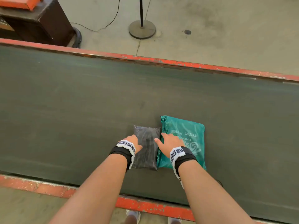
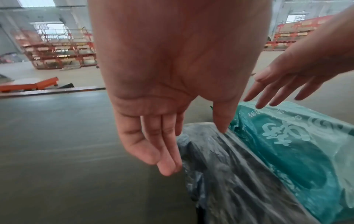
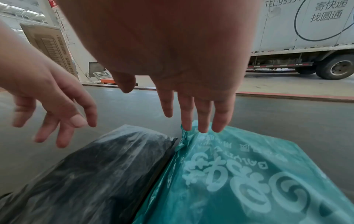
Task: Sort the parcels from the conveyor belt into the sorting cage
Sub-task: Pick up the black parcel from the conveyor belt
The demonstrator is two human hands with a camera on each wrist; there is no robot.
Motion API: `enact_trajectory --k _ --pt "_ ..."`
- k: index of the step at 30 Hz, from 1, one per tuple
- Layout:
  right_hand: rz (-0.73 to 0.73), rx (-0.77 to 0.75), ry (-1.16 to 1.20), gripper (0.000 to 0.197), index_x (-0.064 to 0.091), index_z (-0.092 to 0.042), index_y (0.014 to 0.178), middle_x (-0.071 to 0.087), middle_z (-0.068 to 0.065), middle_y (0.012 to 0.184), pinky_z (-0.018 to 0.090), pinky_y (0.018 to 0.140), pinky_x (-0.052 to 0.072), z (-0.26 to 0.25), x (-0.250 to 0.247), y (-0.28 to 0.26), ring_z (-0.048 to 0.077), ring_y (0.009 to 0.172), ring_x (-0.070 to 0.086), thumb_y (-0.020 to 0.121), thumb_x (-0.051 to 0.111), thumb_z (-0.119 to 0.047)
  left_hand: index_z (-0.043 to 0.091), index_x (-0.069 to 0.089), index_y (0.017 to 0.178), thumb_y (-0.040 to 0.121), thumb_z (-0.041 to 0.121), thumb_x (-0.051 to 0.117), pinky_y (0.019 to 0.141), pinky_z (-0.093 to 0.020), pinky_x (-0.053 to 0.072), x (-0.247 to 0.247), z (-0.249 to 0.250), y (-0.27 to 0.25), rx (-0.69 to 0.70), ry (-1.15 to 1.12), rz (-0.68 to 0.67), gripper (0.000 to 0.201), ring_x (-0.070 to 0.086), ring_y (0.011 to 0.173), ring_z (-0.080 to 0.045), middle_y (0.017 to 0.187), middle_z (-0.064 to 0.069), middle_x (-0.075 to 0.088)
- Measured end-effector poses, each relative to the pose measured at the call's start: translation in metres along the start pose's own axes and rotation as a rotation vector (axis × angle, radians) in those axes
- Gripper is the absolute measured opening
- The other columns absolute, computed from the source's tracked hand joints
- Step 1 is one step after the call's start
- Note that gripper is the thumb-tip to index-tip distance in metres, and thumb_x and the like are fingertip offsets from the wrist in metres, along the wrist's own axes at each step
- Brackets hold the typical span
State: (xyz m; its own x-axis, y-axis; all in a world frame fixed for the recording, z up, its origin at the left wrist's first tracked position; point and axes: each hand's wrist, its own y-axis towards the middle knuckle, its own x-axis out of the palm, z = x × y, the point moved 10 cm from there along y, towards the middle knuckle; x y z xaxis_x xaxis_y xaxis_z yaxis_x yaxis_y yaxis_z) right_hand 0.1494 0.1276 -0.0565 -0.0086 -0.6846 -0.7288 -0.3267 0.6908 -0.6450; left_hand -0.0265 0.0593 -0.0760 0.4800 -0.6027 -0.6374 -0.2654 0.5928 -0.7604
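Note:
Two soft parcels lie side by side on the dark conveyor belt (image 1: 80,102): a black plastic bag (image 1: 146,147) and, touching its right side, a teal bag (image 1: 187,136) with pale print. My left hand (image 1: 131,142) hovers over the black bag's left edge with fingers straight and loose; in the left wrist view its thumb (image 2: 222,119) just reaches the black bag (image 2: 229,174). My right hand (image 1: 168,143) is spread over the teal bag's left part, its fingertips (image 3: 203,125) at the far edge of the teal bag (image 3: 239,174). Neither hand grips anything.
The belt runs between worn red side rails (image 1: 145,59), the near rail (image 1: 145,206) close to my feet. Beyond it lie a concrete floor, a round pole base (image 1: 142,29), a cable and a dark machine (image 1: 37,21). No sorting cage is visible. A white truck (image 3: 306,37) stands behind.

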Motion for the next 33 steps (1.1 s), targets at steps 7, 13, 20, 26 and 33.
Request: enact_trajectory --k 7,13,20,26,33 --pt "-0.077 -0.042 0.102 0.068 0.039 -0.019 0.158 0.051 0.014 0.154 0.05 0.112 0.044 -0.01 0.035 0.013 0.036 0.14 0.051 0.105 0.035 -0.061 0.002 0.009 0.152 0.093 0.009 0.061 0.088 -0.042 0.052 0.038 -0.003 0.01 -0.043 -0.126 0.013 0.079 0.066 0.112 -0.037 0.129 -0.022 0.061" --pt "-0.103 -0.03 0.087 0.069 0.037 -0.023 0.159 0.053 0.011 0.153 0.05 0.113 0.043 -0.014 0.051 0.011 0.035 0.137 0.054 0.103 0.034 -0.063 -0.005 0.0 0.154 0.093 0.001 0.054 0.093 -0.04 0.05 0.044 0.002 0.006 0.034 -0.03 -0.008 0.082 0.063 0.117 -0.035 0.137 -0.024 0.055" --pt "-0.079 -0.028 0.035 0.068 0.036 -0.023 0.158 0.051 0.011 0.153 0.055 0.115 0.038 -0.022 0.026 0.011 0.037 0.137 0.054 0.103 0.034 -0.064 0.004 0.034 0.131 0.087 0.002 0.062 0.094 -0.044 0.051 -0.007 0.014 -0.003 0.033 0.016 0.084 0.052 0.059 0.122 -0.035 0.133 -0.016 0.054" --pt "-0.003 -0.043 0.289 0.072 0.034 -0.02 0.161 0.047 0.014 0.159 0.046 0.116 0.042 -0.027 -0.017 0.005 0.034 0.144 0.049 0.102 0.041 -0.062 0.015 0.053 0.108 0.087 0.0 0.05 0.098 -0.043 0.048 -0.069 0.027 -0.013 0.133 -0.117 0.26 0.026 0.044 0.124 -0.033 0.122 -0.009 0.055" --pt "-0.243 0.228 1.465 0.046 0.062 -0.015 0.125 0.067 0.011 0.108 0.052 0.092 0.059 -0.027 -0.018 -0.006 0.029 0.087 0.068 0.094 0.067 -0.049 0.022 0.048 0.081 0.084 -0.001 0.048 0.068 -0.04 0.044 -0.107 0.066 -0.048 0.357 -0.073 0.453 0.024 0.056 0.094 -0.037 0.101 -0.008 0.045"
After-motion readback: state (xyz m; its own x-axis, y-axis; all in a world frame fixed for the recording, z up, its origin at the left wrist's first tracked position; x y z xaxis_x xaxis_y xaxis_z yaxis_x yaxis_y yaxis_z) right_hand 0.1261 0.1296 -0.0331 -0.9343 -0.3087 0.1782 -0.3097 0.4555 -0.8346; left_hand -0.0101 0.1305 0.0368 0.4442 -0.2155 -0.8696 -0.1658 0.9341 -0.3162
